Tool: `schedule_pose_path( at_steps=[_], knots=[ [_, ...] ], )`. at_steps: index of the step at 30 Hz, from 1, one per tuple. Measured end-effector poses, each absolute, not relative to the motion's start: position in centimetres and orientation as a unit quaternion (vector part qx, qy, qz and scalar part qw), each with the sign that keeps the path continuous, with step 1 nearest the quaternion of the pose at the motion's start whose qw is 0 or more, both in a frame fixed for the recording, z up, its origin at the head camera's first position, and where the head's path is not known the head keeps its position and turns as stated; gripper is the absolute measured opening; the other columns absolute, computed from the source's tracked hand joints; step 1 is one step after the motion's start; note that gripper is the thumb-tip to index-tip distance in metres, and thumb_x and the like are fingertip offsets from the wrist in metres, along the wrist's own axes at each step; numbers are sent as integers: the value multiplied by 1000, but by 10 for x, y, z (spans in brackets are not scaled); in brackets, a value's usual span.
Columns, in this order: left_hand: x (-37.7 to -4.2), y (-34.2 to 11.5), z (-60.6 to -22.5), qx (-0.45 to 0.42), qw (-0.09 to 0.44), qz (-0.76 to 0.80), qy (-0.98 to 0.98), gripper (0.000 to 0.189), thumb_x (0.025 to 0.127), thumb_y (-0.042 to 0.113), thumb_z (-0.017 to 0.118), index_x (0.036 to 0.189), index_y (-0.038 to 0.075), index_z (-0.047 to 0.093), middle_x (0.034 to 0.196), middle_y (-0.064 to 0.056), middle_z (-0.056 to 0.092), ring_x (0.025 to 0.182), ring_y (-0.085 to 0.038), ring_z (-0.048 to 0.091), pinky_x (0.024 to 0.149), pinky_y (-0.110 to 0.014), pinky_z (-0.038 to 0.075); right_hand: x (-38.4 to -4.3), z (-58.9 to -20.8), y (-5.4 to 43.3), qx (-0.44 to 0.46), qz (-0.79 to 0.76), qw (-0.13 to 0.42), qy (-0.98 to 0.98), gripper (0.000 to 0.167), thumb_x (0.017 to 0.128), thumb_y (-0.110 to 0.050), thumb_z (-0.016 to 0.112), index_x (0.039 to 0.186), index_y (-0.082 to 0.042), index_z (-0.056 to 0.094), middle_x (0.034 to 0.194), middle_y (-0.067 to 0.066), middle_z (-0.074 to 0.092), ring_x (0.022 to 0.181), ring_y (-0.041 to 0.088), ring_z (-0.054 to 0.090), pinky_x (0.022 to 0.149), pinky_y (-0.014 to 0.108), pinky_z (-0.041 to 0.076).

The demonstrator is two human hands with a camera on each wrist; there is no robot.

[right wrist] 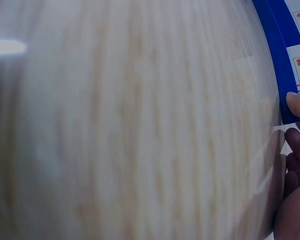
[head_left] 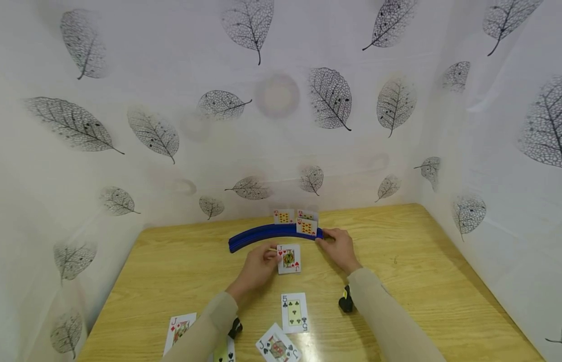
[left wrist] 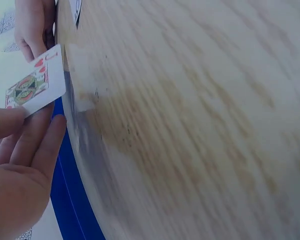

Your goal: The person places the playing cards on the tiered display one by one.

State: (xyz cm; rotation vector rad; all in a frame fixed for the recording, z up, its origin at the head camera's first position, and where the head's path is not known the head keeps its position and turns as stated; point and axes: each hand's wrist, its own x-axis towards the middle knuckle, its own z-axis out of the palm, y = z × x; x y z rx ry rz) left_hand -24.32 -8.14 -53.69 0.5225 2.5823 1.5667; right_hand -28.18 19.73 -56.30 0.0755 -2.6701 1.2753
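Above the yellow wood-grain table (head_left: 412,271), on your side of the long, curved blue card holder (head_left: 253,237), your left hand (head_left: 258,265) pinches the white jack-of-hearts playing card (head_left: 290,260) at its left edge, and this card's long axis points away from you, toward the holder. Your right hand (head_left: 339,249) pinches the holder's right end with thumb and fingers; the holder's length runs left to right, bowing away from you.
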Motion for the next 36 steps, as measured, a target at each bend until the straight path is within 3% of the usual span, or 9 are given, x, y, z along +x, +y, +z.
schedule_pose_path(
  at_steps=[7, 13, 36],
  knots=[
    [-248, -82, -531, 127, -19, 499, 857, 21, 103, 8, 67, 124, 5, 71, 113, -12, 77, 101, -23, 73, 87, -37, 63, -282, -563, 197, 30, 429, 94, -898, 42, 96, -22, 79, 130, 1, 72, 117, 18, 75, 113, 36, 60, 102, 53, 49],
    [-255, -82, -524, 106, -45, 508, 853, 15, 104, 11, 68, 117, 12, 74, 112, -6, 77, 102, -20, 71, 91, -41, 63, -282, -564, 198, 32, 431, 97, -897, 41, 95, -21, 80, 129, 1, 73, 117, 18, 75, 114, 37, 60, 102, 54, 48],
    [-282, -68, -518, 96, -129, 527, 835, 15, 103, 10, 68, 113, 1, 75, 108, -16, 79, 96, -28, 74, 85, -40, 64, -280, -563, 197, 26, 439, 90, -893, 42, 96, -21, 79, 131, 2, 72, 119, 19, 75, 116, 37, 60, 104, 55, 48]
  ],
)
